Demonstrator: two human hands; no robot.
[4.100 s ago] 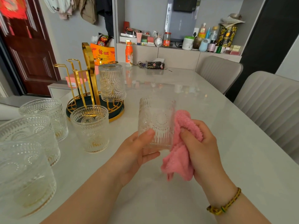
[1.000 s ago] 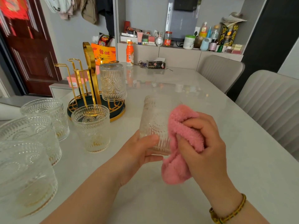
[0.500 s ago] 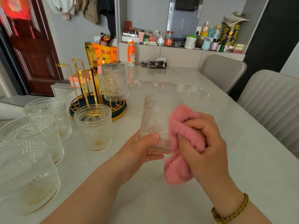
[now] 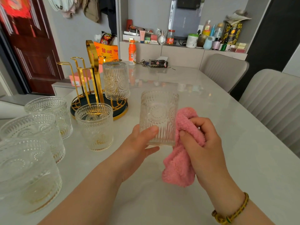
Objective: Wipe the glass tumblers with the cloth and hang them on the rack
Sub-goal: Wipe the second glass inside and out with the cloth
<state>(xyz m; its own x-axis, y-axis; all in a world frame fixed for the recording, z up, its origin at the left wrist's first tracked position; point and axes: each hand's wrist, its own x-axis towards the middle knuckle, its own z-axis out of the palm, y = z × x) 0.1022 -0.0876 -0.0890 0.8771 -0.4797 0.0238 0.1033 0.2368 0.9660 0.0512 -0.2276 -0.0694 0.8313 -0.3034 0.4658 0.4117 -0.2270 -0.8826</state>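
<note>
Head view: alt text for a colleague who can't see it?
The left hand holds a patterned glass tumbler while the right hand holds a pink cloth against its side. Another tumbler sits inverted on the gold rack; four others stand on the table.

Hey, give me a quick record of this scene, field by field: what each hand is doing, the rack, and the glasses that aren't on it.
left hand: grips the lower part of the held tumbler, which is upright
right hand: holds the pink cloth against that tumbler's right side
gold rack: stands on the table, left of the hands
hung tumbler: one, upside down on the rack; other pegs bare
waiting tumblers: four, upright on the table, left of the hands
</note>
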